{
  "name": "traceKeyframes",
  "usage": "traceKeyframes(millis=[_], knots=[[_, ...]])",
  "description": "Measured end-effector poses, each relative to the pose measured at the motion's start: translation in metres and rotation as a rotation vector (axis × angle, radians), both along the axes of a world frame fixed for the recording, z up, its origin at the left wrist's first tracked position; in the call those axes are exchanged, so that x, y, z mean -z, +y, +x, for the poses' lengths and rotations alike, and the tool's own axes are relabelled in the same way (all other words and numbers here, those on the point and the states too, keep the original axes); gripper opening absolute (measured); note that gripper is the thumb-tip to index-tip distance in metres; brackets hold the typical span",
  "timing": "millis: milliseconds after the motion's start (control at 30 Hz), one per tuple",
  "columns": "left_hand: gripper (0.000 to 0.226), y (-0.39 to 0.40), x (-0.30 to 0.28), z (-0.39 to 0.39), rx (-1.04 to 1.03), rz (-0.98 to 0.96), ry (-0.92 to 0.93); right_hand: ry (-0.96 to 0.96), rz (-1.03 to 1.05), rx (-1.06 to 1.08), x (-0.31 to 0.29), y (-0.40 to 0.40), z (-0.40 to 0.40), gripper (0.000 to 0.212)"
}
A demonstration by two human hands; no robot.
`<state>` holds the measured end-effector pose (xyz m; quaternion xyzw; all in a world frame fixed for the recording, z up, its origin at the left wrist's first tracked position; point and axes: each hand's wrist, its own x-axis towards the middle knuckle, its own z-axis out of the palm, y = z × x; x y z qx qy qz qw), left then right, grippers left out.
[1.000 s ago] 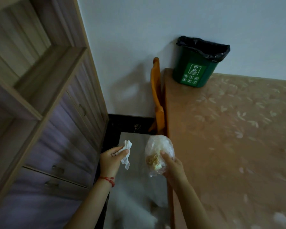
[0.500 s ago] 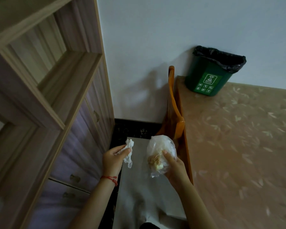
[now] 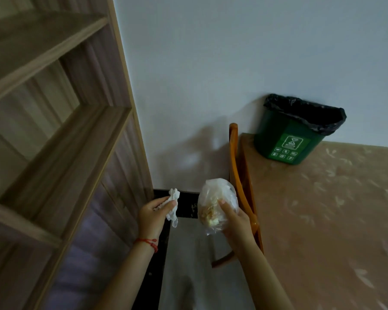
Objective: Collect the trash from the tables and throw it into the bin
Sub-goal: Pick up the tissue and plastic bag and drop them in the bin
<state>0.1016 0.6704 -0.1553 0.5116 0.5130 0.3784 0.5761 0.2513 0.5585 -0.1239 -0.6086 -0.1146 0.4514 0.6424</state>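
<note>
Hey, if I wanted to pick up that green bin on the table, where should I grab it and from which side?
Probably best to take the green bin by its upper rim from the front, the labelled side facing you. It stands upright in the table's far corner with its back close to the wall, and its body widens toward the liner-wrapped top, giving fingers a lip to hook.

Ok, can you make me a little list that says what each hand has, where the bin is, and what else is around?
left hand: pinches a crumpled white tissue
right hand: grips a clear plastic bag with yellowish scraps inside
bin: green, black liner, standing on the table corner by the wall
table: tan cloth with pale leaf pattern
chair: orange wood, beside the table's edge
shelf unit: wooden, on the left
trash in the bin: not yet
</note>
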Motion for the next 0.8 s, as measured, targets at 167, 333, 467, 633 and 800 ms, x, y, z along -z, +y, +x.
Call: traceKeyframes(millis=[167, 333, 467, 633, 800], knots=[[0.022, 0.057, -0.011, 0.043, 0.001, 0.015, -0.016, -0.050, 0.030, -0.024, -0.010, 0.054, 0.045, 0.007], [0.016, 0.103, -0.017, 0.078, 0.050, 0.029, -0.004, -0.041, 0.019, 0.025, -0.011, 0.095, 0.072, 0.033], [0.019, 0.145, -0.015, 0.107, 0.100, 0.019, 0.019, 0.000, 0.006, 0.098, -0.012, 0.126, 0.088, 0.052], [0.022, 0.181, -0.026, 0.142, 0.194, 0.056, 0.001, 0.058, -0.003, 0.242, -0.015, 0.153, 0.104, 0.048], [0.021, 0.200, -0.035, 0.181, 0.294, 0.078, -0.019, 0.103, 0.029, 0.383, -0.024, 0.156, 0.124, 0.038]])
